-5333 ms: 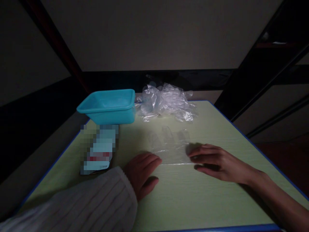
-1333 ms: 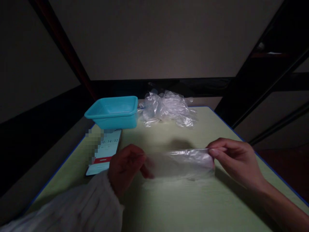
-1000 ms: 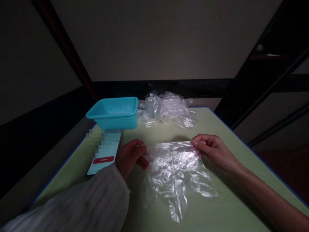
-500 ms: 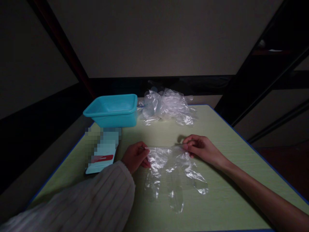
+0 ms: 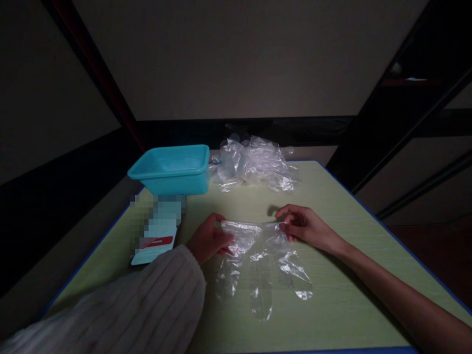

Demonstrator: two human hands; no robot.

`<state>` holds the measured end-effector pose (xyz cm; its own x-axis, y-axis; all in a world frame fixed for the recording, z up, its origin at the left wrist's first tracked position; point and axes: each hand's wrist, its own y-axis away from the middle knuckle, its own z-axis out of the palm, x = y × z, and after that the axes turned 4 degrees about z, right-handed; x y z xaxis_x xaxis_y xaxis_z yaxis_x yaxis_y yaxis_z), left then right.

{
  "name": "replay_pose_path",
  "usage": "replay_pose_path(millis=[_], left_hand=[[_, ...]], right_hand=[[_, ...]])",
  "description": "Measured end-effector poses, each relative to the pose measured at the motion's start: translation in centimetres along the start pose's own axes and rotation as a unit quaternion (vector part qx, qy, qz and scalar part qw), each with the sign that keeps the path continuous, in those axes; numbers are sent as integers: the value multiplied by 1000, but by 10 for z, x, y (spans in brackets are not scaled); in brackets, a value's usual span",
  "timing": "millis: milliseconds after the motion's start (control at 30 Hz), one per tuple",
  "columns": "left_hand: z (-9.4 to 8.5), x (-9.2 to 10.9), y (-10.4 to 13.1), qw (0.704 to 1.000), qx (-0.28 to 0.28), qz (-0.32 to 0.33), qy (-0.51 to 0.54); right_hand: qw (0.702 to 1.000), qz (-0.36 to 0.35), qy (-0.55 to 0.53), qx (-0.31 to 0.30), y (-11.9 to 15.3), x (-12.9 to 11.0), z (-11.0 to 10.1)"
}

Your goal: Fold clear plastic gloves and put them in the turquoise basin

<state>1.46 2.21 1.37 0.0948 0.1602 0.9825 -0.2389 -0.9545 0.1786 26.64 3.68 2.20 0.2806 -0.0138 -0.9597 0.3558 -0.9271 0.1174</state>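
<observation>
1. My left hand (image 5: 212,239) pinches the plastic glove (image 5: 260,255) at the left corner of its cuff (image 5: 254,224), thumb on top.
2. My right hand (image 5: 305,227) grasps the other cuff corner between thumb and fingertips.
3. The glove spreads between them over the middle of the table (image 5: 354,314), finger parts pointing to the near edge; I can't tell whether they touch the tabletop.
4. A light, even pull seems best: film this thin probably tears or clings. A gentle rub should tell me whether I hold one layer or both.
5. The glove heap (image 5: 261,162) sits at the far edge, the blue tub (image 5: 175,185) at the far left corner.
6. The phone (image 5: 158,231) lies near the left edge, close by my left sleeve (image 5: 151,300), so that arm has least room.
</observation>
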Motion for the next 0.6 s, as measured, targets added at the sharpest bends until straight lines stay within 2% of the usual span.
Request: replay_pose_path(millis=[133,267,400,500,600], left_hand=[[4,1,5,999,-39,-7,-21],[8,0,11,997,-17,32,-70],[9,-4,10,996,3,62,-63],[7,-8,6,996,34,80,-26],[6,-8,1,995,62,84,0]], right_hand=[[1000,0,-11,25,-1,1,-1],[999,7,-6,43,-2,2,-3],[999,8,-5,37,-1,0,-5],[1000,24,-19,-8,2,-2,-6],[993,60,-29,-99,8,-5,-6]])
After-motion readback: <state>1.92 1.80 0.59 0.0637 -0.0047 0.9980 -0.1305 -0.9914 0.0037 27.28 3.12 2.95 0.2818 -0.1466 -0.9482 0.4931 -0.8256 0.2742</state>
